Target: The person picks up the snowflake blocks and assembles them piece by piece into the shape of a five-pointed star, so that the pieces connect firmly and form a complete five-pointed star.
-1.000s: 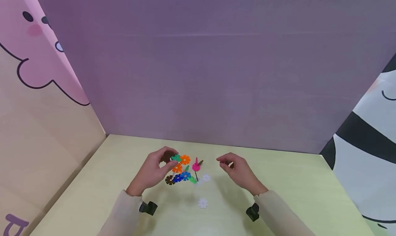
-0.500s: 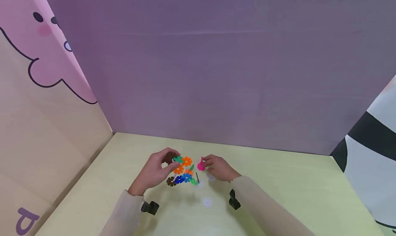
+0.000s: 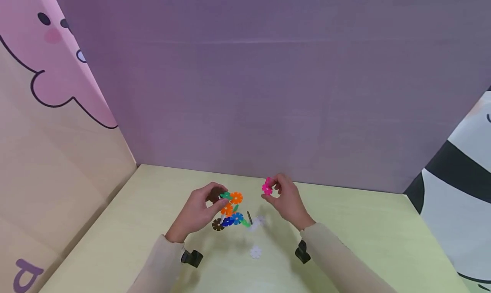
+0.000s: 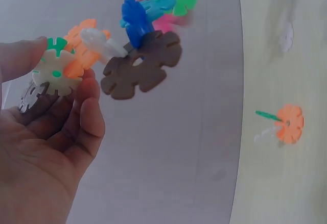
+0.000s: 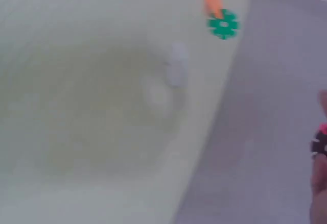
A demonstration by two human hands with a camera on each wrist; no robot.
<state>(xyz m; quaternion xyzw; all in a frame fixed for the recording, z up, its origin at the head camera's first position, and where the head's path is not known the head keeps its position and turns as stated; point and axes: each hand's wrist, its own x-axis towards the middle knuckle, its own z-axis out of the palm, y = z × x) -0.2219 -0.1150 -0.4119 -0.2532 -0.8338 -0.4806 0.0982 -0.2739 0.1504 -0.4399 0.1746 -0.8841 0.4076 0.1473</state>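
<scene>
My left hand (image 3: 197,212) holds a joined string of plastic snowflake discs by its upper end, thumb on one side and fingers on the other. Its colours include orange (image 3: 236,198), blue (image 3: 237,218) and, hanging low, brown (image 4: 142,66). In the left wrist view the thumb presses near a whitish disc (image 4: 57,73) with green in its slot. To the right, my right hand (image 3: 288,201) pinches a pink snowflake disc piece (image 3: 267,188) above the table, apart from the string. The right wrist view catches only its fingertips, with a dark disc (image 5: 320,145) between them.
White snowflake discs lie on the pale table, one near the front (image 3: 255,252). An orange disc (image 4: 289,124) with a green one slotted in shows over the tabletop in the left wrist view. A purple wall panel (image 3: 268,92) rises behind the table.
My right hand reached left to the pink discs beside the string, took hold of them and drew them up and right, away from it. The left hand kept its hold, nearly still.
</scene>
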